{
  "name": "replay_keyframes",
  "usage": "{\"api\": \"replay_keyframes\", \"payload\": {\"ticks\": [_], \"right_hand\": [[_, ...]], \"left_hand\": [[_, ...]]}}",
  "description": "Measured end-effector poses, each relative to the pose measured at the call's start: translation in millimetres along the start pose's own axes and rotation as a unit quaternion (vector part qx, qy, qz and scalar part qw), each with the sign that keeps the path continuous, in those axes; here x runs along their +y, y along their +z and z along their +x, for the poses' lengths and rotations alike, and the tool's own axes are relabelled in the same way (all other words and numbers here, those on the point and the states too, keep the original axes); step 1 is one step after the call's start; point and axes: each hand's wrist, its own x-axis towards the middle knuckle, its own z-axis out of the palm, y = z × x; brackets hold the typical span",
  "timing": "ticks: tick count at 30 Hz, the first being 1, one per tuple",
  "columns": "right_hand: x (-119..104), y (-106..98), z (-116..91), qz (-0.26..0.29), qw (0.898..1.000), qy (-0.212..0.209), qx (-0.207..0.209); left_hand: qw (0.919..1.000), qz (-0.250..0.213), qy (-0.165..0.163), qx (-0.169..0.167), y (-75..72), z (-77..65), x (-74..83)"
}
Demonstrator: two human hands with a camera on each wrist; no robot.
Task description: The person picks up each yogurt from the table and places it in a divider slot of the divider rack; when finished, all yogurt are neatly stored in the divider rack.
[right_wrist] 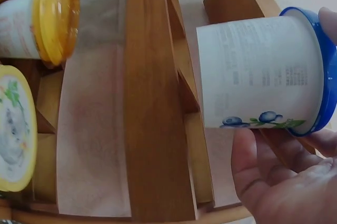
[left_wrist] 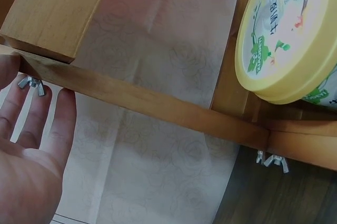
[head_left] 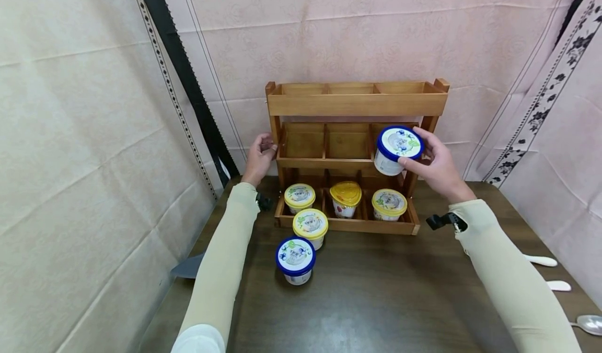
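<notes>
A three-tier wooden rack (head_left: 357, 105) stands against the cloth backdrop. My left hand (head_left: 260, 157) holds the rack's left side post, the thumb at one side of the wood and the fingers beside a wing nut (left_wrist: 32, 83). My right hand (head_left: 437, 165) grips a white tub with a blue lid (head_left: 400, 143) by its lid and side. This tub is held in front of the middle tier's right compartment, and blueberries show on its wall in the right wrist view. In the bottom tier sit two yellow-lidded tubs (head_left: 300, 196) and a tub with a darker yellow lid (head_left: 345, 197).
Before the rack's left end, another yellow-lidded tub (head_left: 310, 225) and a second blue-lidded tub (head_left: 295, 259) stand on the dark table (head_left: 376, 290). White handles (head_left: 541, 260) and a metal spoon (head_left: 589, 324) lie at the right edge. A grey-blue flat piece (head_left: 188, 266) juts out beside the left sleeve.
</notes>
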Motion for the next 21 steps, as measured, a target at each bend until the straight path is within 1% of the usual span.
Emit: {"api": "replay_keyframes", "payload": {"ticks": [3, 7, 11, 15, 21], "right_hand": [[0, -4, 8, -0.009, 1.0, 0.011, 0.016], [2, -5, 16, -0.02, 0.999, 0.023, 0.025], [5, -5, 24, -0.013, 0.999, 0.016, 0.04], [9, -5, 31, -0.026, 0.998, 0.015, 0.059], [17, -3, 38, -0.043, 0.997, 0.025, 0.066]], "left_hand": [[1.0, -0.001, 0.001, 0.005, 0.0, 0.1, 0.5], [0.9998, -0.01, 0.001, 0.015, 0.4, -1.3, 0.8], [0.9994, -0.026, 0.002, 0.022, 1.9, -1.8, -0.1], [0.9988, -0.038, 0.004, 0.03, 3.5, -1.7, -0.8], [0.998, -0.046, 0.006, 0.044, 4.9, -3.2, 0.0]]}}
